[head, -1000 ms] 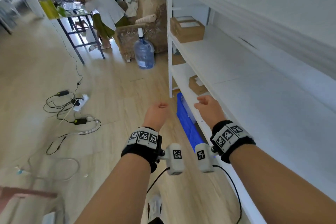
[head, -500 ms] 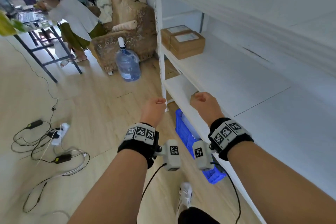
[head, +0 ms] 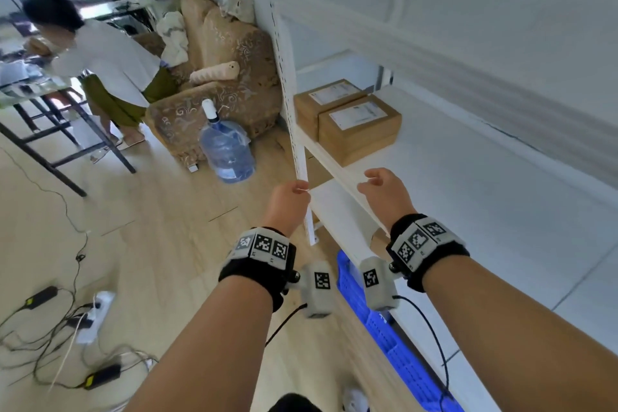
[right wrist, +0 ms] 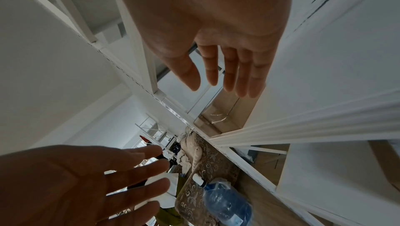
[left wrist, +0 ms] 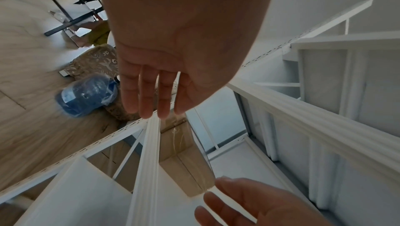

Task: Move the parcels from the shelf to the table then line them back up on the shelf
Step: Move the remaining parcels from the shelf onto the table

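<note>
Two brown cardboard parcels with white labels, one in front of the other, sit touching at the far end of the white metal shelf, at twelve o'clock from both hands. The left hand and right hand reach forward empty, fingers loosely spread. A blue water jug stands at ten o'clock.

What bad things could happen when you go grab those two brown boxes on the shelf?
1. The two parcels sit side by side, touching, at the shelf end; lifting the nearer one alone might drag or nudge the other.
2. Both hands, left hand and right hand, are open and empty; a loose grip could drop a parcel.
3. Cables and a power strip lie on the floor, so walking to the table may mean tripping.
</note>
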`<action>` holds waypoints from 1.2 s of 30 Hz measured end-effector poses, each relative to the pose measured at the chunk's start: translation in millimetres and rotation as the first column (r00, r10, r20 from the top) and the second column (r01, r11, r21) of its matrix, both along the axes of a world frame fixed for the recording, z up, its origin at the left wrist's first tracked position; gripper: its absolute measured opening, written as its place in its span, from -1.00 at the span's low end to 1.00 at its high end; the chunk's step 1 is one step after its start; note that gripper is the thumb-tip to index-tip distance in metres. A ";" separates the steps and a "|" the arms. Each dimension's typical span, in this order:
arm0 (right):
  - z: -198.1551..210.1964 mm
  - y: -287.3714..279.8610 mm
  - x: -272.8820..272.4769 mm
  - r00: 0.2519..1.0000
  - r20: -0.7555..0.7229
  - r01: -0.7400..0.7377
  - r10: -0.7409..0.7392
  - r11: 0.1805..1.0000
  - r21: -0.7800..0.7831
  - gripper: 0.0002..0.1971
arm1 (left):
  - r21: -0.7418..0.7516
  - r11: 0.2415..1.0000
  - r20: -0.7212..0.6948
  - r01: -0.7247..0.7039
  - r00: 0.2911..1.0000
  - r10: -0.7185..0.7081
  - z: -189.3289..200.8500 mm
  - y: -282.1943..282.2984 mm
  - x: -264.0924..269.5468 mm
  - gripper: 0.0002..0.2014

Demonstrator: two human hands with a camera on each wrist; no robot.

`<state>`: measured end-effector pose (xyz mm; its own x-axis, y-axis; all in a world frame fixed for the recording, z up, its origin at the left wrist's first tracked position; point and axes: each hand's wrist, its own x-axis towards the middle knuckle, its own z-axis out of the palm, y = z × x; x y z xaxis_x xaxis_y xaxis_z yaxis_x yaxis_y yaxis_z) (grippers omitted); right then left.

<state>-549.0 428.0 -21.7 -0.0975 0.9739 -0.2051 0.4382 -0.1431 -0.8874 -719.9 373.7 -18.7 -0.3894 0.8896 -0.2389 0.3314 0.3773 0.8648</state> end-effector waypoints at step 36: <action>-24.2 97.9 -57.3 0.756 0.148 0.654 -0.637 0.740 -0.155 -0.62 | -0.181 0.735 0.233 0.654 0.754 -0.614 -27.2 236.3 -40.6 -0.67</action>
<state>-606.3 525.9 -45.9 0.5654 0.7392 -0.3660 0.2470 -0.5750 -0.7800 -760.5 610.1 -45.9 0.3022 0.8234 -0.4804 0.4446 0.3240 0.8350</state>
